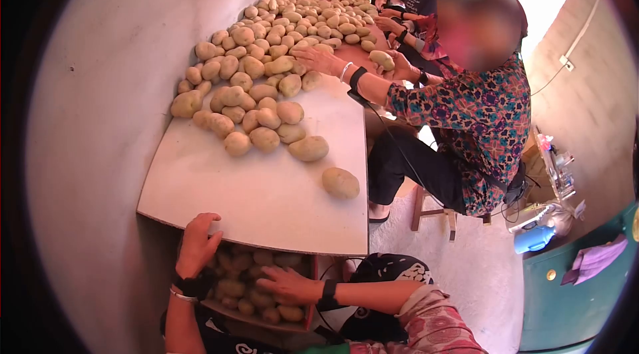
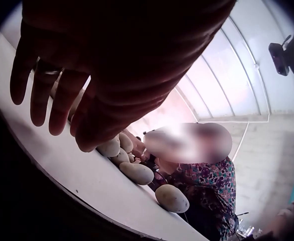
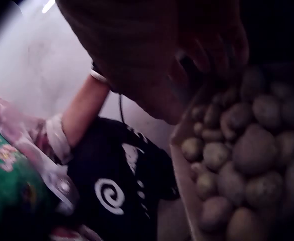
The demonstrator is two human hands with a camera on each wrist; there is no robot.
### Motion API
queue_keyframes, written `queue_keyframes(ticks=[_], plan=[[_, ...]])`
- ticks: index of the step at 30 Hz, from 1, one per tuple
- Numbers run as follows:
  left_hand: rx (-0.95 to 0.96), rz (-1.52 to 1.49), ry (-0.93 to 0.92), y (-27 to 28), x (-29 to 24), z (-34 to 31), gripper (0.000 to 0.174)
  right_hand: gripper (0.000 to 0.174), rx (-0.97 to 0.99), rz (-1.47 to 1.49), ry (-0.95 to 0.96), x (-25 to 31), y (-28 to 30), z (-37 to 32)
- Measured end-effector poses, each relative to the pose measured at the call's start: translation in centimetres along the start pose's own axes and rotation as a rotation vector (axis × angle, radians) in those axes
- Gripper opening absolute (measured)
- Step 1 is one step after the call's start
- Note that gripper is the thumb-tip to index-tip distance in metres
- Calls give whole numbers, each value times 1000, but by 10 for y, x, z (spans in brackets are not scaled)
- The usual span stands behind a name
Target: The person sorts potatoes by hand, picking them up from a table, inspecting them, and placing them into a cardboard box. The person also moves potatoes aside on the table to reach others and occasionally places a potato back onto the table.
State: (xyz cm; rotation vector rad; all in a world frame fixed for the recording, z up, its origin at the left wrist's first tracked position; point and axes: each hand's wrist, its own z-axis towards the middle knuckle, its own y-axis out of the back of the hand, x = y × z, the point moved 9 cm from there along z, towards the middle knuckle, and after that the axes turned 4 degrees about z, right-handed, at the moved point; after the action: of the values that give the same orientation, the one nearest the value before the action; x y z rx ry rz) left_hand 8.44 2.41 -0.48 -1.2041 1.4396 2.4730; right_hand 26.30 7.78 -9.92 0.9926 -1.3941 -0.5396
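The right hand (image 1: 289, 285) lies palm down on the pale brown, oval potatoes (image 1: 243, 287). They fill a low box with a reddish side wall (image 1: 310, 301), which stands under the near edge of the flat white worktop (image 1: 266, 214). Its fingers (image 1: 269, 279) are nearly straight and close together, and they point toward the person's left. They pinch nothing and only rest on the top layer. So these potatoes are directly below the fingers and touch them, and the right hand is clearly the nearer one. The potatoes in the box lie in all directions, so they have no common long axis. The right wrist view is dark and shows them (image 3: 252, 155) only as rounded shapes.

The left hand (image 1: 196, 244) rests on the near edge of the worktop. Its fingers (image 2: 39, 95) are straight and a little spread, and they hold nothing. The closest thing to it on the board is a single yellowish oval potato (image 1: 341, 183), ahead and to the right, well apart from both hands. Its long axis seems to run roughly across the worktop. Behind it, a long heap of potatoes (image 1: 266, 67) runs along the wall, where another person in a flowered blouse (image 1: 479, 127) has hands on it.

No brand, label or writing can be read. The only mark is a white spiral figure (image 3: 109, 196) on black cloth at the person's lap.
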Motion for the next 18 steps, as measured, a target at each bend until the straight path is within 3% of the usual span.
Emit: queue_keyframes(ticks=[2,4,5,7,8,10,13,14,16,17,18], plan=[[-12,17,-10,9,-5,-4,30,60,9,-55,-85,-34,-41,12],[-14,20,-24,16,-7,-3,30,56,-365,-414,-10,-70,-53,26],[-37,29,-21,20,-6,-2,30,56,-361,-416,-16,-67,-41,31],[-66,44,-17,28,-2,-3,29,62,-422,504,-255,-101,-18,46],[-54,50,-13,30,0,-1,29,62,-425,503,-249,-99,-16,49],[-32,43,-23,30,2,5,30,62,-274,8,-257,-94,-23,47],[-46,37,-4,35,11,8,30,66,-245,-166,-249,-131,-69,66],[-40,38,-24,36,13,9,30,66,-247,-163,-245,-140,-78,74],[-37,38,-44,38,15,12,30,64,-479,226,-228,-159,-73,78],[-38,27,-19,38,16,12,30,64,-475,229,-233,-147,-57,72],[-39,18,4,40,20,15,30,60,-183,-52,-343,-121,-35,72]])
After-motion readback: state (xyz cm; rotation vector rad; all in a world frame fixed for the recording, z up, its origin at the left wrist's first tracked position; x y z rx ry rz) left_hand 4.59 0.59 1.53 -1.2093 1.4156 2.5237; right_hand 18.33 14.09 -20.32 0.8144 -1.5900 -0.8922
